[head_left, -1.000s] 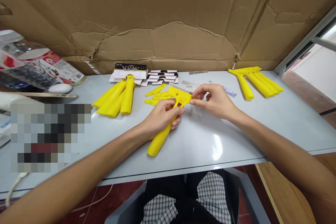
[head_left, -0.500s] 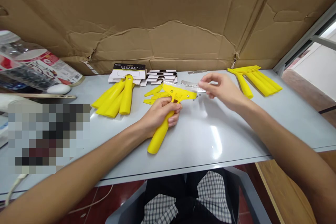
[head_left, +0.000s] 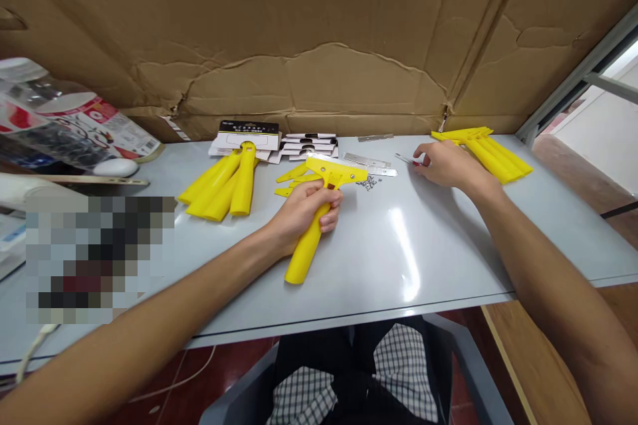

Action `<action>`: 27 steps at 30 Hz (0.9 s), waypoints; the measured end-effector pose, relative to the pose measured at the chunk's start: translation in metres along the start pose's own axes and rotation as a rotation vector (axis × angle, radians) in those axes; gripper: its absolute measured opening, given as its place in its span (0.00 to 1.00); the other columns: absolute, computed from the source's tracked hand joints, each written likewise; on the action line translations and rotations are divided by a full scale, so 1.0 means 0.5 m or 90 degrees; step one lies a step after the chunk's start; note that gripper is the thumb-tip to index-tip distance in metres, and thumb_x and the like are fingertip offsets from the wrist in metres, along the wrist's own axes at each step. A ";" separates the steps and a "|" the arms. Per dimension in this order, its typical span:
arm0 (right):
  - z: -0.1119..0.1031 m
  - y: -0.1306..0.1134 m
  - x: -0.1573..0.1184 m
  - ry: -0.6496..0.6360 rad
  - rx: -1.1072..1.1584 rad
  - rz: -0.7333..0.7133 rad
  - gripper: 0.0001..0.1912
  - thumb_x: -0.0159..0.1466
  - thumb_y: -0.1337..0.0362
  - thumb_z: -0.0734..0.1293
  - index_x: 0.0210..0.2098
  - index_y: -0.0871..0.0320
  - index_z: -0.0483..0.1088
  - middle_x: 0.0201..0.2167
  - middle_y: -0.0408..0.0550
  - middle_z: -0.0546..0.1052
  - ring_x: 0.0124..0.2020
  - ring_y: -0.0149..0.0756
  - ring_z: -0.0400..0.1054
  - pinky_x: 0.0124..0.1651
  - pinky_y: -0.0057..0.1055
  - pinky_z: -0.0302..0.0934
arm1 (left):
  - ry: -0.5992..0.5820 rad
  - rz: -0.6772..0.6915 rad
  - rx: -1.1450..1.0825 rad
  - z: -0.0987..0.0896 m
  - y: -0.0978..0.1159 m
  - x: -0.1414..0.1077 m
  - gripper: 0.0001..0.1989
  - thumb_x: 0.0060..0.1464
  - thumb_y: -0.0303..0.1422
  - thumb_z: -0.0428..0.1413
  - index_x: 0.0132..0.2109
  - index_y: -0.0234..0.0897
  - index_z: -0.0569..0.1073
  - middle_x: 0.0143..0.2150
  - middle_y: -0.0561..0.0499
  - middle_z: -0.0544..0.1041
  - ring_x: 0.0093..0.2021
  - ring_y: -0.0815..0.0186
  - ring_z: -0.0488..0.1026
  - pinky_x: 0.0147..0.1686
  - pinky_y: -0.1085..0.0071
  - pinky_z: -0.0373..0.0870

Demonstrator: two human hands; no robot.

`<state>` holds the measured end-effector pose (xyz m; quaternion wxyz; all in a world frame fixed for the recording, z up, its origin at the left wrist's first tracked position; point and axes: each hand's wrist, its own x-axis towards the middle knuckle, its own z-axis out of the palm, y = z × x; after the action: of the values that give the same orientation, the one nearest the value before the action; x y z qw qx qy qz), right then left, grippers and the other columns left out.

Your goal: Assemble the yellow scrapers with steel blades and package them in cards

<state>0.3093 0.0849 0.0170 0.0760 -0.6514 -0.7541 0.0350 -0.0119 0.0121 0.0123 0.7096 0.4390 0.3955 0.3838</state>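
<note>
My left hand (head_left: 312, 212) is wrapped round the handle of a yellow scraper (head_left: 305, 249), whose wide head points away from me and carries a blade and a screw. Over on the right, my right hand (head_left: 448, 166) has its fingers closed on a small screwdriver (head_left: 409, 160); its metal shaft and a bit of red show, the rest is hidden by the fingers. Small screws (head_left: 369, 184) lie in a pile just right of the scraper head. Flat metal blades (head_left: 383, 171) rest behind them, and yellow plastic clamp pieces (head_left: 292, 173) lie left of the head.
Several yellow scrapers with a printed card (head_left: 242, 179) lie at the left. More folded cards (head_left: 309, 145) are stacked at the back. Another group of yellow scraper handles (head_left: 498, 156) sits at the right. A plastic bottle (head_left: 94, 123) and a white mouse (head_left: 115, 168) are at far left.
My right hand has moved right, away from the screws and blades, and now has the screwdriver in its fingers. My left hand still holds the scraper in nearly the same place.
</note>
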 end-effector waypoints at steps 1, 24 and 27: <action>0.003 0.001 0.002 0.000 -0.004 -0.003 0.14 0.65 0.64 0.74 0.50 0.53 0.81 0.43 0.54 0.85 0.43 0.51 0.75 0.39 0.39 0.61 | -0.001 0.000 0.002 0.000 0.000 0.000 0.14 0.50 0.31 0.68 0.28 0.37 0.68 0.19 0.58 0.65 0.17 0.75 0.61 0.18 0.77 0.58; -0.028 -0.119 -0.062 0.075 0.255 -0.398 0.08 0.70 0.62 0.68 0.45 0.55 0.81 0.37 0.48 0.79 0.36 0.37 0.72 0.43 0.36 0.64 | 0.053 0.023 0.030 0.004 -0.005 -0.004 0.12 0.51 0.31 0.66 0.29 0.38 0.69 0.17 0.58 0.64 0.17 0.74 0.60 0.18 0.76 0.58; -0.028 -0.119 -0.062 0.077 0.260 -0.396 0.09 0.70 0.63 0.69 0.45 0.56 0.81 0.38 0.49 0.79 0.36 0.38 0.72 0.42 0.36 0.65 | 0.055 0.021 0.036 0.006 -0.005 -0.006 0.12 0.52 0.31 0.66 0.29 0.38 0.69 0.17 0.57 0.65 0.17 0.73 0.61 0.18 0.76 0.58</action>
<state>0.2578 0.0450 0.0375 0.2559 -0.3635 -0.8876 0.1211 -0.0101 0.0078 0.0116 0.6727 0.4485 0.4290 0.4029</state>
